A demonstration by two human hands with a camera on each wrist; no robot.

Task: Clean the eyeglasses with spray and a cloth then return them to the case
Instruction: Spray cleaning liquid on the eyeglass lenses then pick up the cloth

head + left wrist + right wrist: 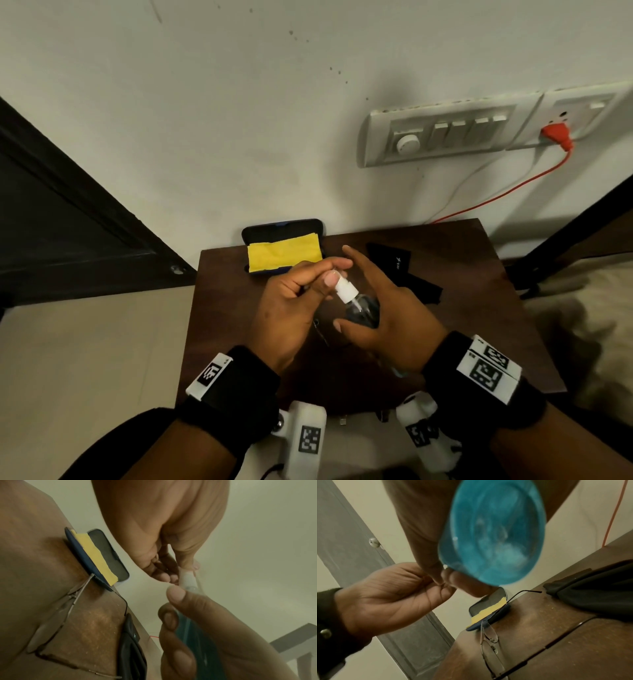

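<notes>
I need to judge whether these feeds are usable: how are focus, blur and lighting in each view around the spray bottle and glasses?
Head view: dim, warm light, sharp enough; spray bottle readable between both hands, edges bent by the wide lens. Left wrist view: hazy, low contrast; eyeglasses soft but traceable on the table. Right wrist view: bottle's blue base fills the top, blurred from closeness; the glasses stay fairly sharp.

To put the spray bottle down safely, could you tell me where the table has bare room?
Bare wood lies right of the black cloth, toward the table's right edge, and along the left strip before the case. Crowded: the centre, where the eyeglasses lie.
</notes>
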